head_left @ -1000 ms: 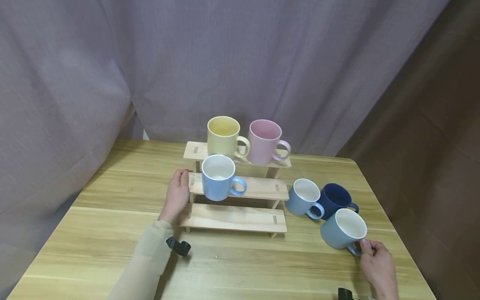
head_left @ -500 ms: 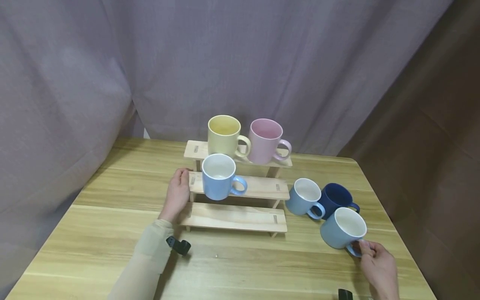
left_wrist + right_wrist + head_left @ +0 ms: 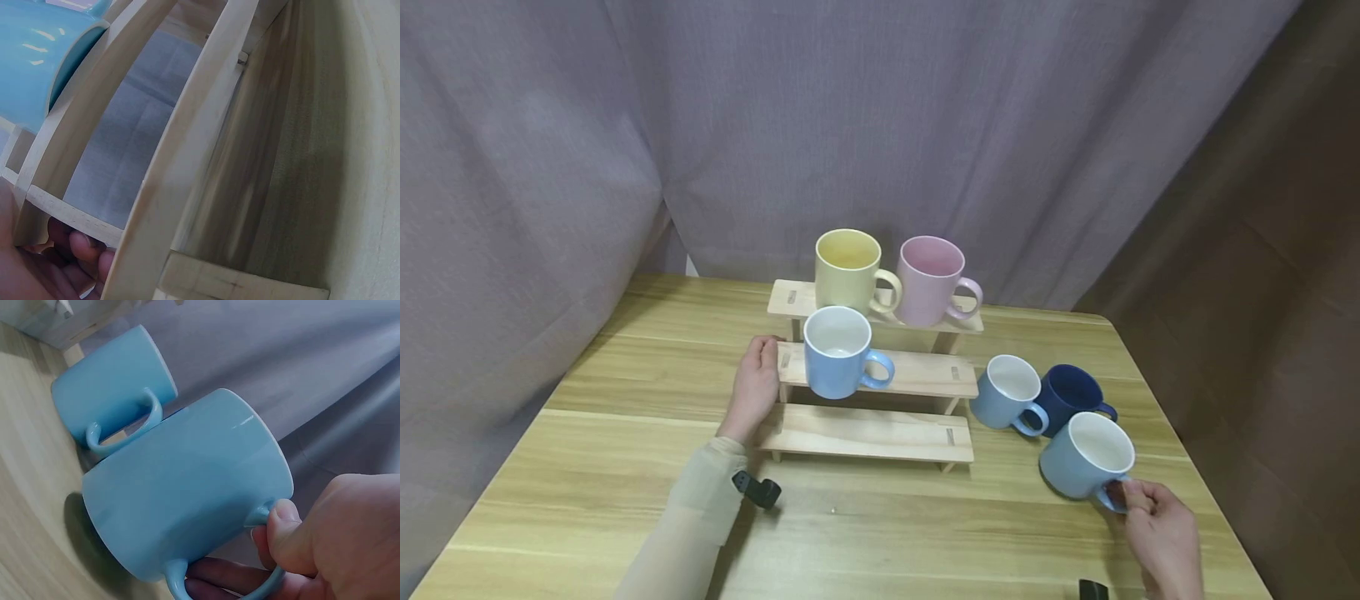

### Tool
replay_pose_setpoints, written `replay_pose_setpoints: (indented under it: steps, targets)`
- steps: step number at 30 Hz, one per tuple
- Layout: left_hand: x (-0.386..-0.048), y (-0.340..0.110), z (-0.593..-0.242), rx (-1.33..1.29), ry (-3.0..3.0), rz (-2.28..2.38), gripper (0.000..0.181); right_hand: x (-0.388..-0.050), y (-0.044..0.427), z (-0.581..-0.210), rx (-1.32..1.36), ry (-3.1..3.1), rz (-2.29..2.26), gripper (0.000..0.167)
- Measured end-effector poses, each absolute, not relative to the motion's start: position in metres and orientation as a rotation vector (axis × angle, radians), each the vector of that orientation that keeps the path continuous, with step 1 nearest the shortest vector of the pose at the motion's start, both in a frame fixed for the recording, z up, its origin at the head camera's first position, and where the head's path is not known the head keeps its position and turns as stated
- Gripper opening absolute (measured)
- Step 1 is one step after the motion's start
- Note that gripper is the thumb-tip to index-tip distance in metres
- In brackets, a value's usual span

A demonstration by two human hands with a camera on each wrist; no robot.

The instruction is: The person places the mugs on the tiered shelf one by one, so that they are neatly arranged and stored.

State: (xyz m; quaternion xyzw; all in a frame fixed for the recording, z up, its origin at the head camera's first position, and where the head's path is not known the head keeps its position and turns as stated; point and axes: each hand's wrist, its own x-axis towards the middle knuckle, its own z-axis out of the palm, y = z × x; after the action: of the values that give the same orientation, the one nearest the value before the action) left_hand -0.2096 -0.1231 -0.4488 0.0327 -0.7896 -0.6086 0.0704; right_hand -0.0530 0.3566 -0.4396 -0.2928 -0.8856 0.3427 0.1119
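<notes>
My left hand [image 3: 755,387] grips the left end of a three-tier wooden stand [image 3: 865,432]; the left wrist view shows its fingers [image 3: 84,247] curled at the frame. My right hand [image 3: 1163,533] pinches the handle of a light blue mug [image 3: 1078,462], thumb on top and fingers through the loop. A shadow lies by that mug's base in the right wrist view; whether it touches the table I cannot tell. Behind it stand another light blue mug [image 3: 1003,400] and a dark blue mug [image 3: 1070,396]. A light blue mug [image 3: 835,371] stands on the middle tier.
On the top tier stand a yellow mug [image 3: 844,287] and a pink mug [image 3: 925,292], handles to the right. Grey curtain [image 3: 865,125] hangs behind the wooden table [image 3: 880,542], with a brown curtain [image 3: 1247,292] on the right.
My right hand has shifted very slightly to the right, still holding the mug's handle. The left hand, the stand and the other mugs keep their places.
</notes>
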Motion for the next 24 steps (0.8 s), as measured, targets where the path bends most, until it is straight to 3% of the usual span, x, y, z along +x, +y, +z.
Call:
replay_pose_setpoints:
  steps: [24]
  targets:
    - [-0.211, -0.124, -0.453, 0.087, -2.380, -1.830, 0.040, -0.054, 0.329, -0.392, -0.753, -2.433, 1.306, 0.038]
